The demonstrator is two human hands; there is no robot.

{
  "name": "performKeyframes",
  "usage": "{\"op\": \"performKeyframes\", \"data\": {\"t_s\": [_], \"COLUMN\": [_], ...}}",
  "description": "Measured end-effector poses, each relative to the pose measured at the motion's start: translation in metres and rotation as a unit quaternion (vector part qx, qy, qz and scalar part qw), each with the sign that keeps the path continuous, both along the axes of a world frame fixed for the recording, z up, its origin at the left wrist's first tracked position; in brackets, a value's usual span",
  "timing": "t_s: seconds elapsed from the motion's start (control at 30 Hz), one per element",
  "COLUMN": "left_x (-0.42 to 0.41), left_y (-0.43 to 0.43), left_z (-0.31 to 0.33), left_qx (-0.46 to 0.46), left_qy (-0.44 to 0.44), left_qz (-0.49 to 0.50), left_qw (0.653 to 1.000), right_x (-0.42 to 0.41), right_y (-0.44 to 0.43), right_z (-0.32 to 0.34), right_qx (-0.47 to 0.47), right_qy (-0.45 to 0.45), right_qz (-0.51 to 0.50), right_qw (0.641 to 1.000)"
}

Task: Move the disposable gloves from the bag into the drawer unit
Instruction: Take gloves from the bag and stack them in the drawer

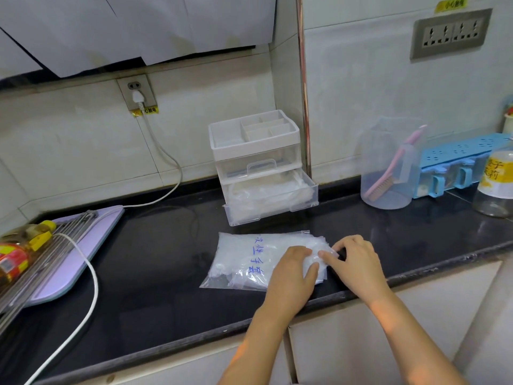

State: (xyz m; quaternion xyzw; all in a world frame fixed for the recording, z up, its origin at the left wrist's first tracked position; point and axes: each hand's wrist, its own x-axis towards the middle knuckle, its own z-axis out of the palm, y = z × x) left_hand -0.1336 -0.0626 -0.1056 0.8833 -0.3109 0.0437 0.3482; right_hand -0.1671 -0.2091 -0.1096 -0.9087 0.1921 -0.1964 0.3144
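Note:
A clear plastic bag (244, 259) with blue writing lies flat on the black counter, packed with thin clear disposable gloves (319, 252) that show at its right, open end. My left hand (291, 273) presses down on the bag's right part with its fingers around the gloves. My right hand (352, 259) pinches the gloves at the bag's mouth. Behind the bag stands a small clear drawer unit (255, 159) with a white top tray. Its bottom drawer (270, 204) is pulled out and holds some clear gloves.
A clear measuring jug (388, 168) with a pink brush and a blue rack (458, 162) stand at the right, with a jar (497, 184) beside them. At the left lie a purple board (75, 251), a wire rack, an oil bottle (19, 254) and a white cable (88, 273).

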Motion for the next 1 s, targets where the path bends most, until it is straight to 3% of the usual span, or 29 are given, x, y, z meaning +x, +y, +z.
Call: {"op": "performKeyframes", "data": {"t_s": [0.17, 0.3, 0.43, 0.67, 0.8, 0.9, 1.0], "left_x": [-0.001, -0.002, -0.001, 0.002, 0.002, 0.001, -0.005], "left_y": [-0.002, -0.001, -0.001, -0.003, -0.003, -0.003, 0.004], "left_z": [-0.005, -0.002, -0.004, -0.008, -0.007, -0.004, 0.011], "left_qx": [0.053, 0.106, 0.126, 0.160, 0.176, 0.141, -0.008], "left_qy": [-0.014, -0.036, -0.036, -0.077, -0.065, -0.037, 0.108], "left_qz": [-0.013, -0.073, -0.069, -0.052, -0.042, -0.053, -0.069], "left_qw": [0.998, 0.991, 0.989, 0.983, 0.981, 0.988, 0.992], "right_x": [-0.006, -0.013, -0.018, -0.032, -0.036, -0.039, -0.043], "right_y": [-0.002, -0.003, -0.005, -0.028, -0.035, -0.040, -0.045], "right_z": [0.002, 0.010, 0.017, 0.027, 0.054, 0.081, 0.105], "right_qx": [0.102, 0.199, 0.300, 0.490, 0.557, 0.570, 0.537], "right_qy": [-0.065, -0.109, -0.135, -0.227, -0.319, -0.333, -0.304], "right_qz": [0.011, 0.026, 0.022, 0.009, 0.122, 0.219, 0.278], "right_qw": [0.993, 0.974, 0.944, 0.842, 0.757, 0.719, 0.736]}}
